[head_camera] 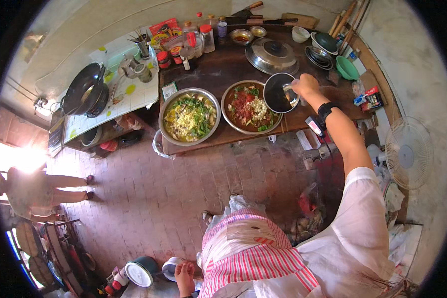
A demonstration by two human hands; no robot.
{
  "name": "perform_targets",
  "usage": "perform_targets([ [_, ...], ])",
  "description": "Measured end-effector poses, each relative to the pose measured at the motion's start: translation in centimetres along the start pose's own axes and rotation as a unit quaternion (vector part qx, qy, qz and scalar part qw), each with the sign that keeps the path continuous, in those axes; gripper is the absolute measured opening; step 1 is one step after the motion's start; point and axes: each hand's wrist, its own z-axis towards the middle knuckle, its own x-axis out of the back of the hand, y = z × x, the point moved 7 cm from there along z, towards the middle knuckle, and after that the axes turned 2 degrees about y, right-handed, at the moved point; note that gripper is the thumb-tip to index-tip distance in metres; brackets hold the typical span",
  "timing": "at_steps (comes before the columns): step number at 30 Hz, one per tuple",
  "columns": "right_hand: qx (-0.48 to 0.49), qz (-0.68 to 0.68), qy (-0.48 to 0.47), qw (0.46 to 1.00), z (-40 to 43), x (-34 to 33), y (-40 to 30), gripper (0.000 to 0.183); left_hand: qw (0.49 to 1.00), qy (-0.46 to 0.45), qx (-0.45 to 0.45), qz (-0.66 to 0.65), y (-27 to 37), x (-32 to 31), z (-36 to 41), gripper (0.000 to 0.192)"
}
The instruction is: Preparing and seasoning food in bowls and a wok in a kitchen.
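Note:
My right hand (305, 85) grips the rim of a dark-lined metal bowl (277, 91), tilted over the right edge of a metal basin. That basin (234, 124) holds reddish broth topped with red chili flakes, chopped garlic and green herbs. To its left, a second metal basin (163, 128) is filled with food under chopped yellowish garlic and greens. Low in the view, away from the wooden table (205, 76), my left hand (185, 273) is raised beside a white-rimmed container, its fingers curled; whether it holds anything is unclear.
A domed metal lid (262, 61), sauce jars (164, 59), a green bowl (346, 69) and stacked bowls stand on the table. A wok (83, 89) is at the left counter, a fan (408, 152) at the right. Another person (33, 190) stands far left by bright light.

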Motion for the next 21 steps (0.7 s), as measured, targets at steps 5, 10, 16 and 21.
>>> perform_targets([
  [5,0.04,0.005,0.011,0.999,0.2,-1.3,-1.1,0.031,1.0,0.014,-0.01,0.002,-1.2,1.7,-0.2,0.012],
  [10,0.066,0.021,0.017,0.997,0.2,-1.5,-2.4,0.03,0.999,-0.011,-0.049,-0.008,-1.6,3.1,-0.1,0.013],
  [16,0.033,0.031,0.036,0.998,0.7,-1.1,-1.1,0.029,0.998,0.049,-0.037,0.002,-0.8,2.2,-1.5,0.016],
  [21,0.014,0.005,0.044,0.999,0.7,-0.7,0.1,0.028,0.998,0.07,-0.005,0.008,-0.2,0.7,-1.7,0.011],
])
